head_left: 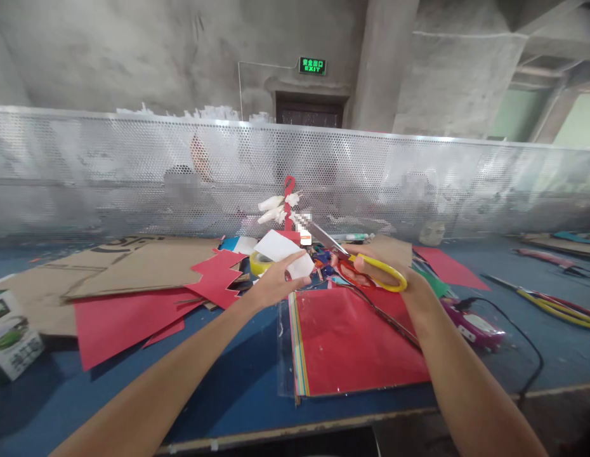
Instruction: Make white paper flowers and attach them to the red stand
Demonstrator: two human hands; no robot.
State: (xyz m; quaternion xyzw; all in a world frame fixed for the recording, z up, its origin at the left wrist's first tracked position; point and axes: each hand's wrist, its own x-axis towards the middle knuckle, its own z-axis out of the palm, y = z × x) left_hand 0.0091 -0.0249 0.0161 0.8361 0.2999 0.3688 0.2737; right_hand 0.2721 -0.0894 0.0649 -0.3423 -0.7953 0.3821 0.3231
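My left hand (278, 279) pinches a piece of white paper (276, 246) between thumb and fingers, lifted above the table. Scissors with yellow handles (381, 271) are in my right hand (377, 260), their blades pointing up and to the left, apart from the paper. Below my hands lies a clear-wrapped pack of coloured paper (356, 346), red sheet uppermost. Behind the white paper sits a roll of yellow tape (261, 263). White flowers on a red strip (289, 209) stand farther back, against the perforated screen.
Cardboard (147, 270) and jagged red paper (219, 276) cover the left side, near a printed carton (14, 336). To the right are a magenta device (476, 324) with a black cable and another pair of yellow-handled scissors (552, 304). A perforated metal screen (133, 171) spans the back.
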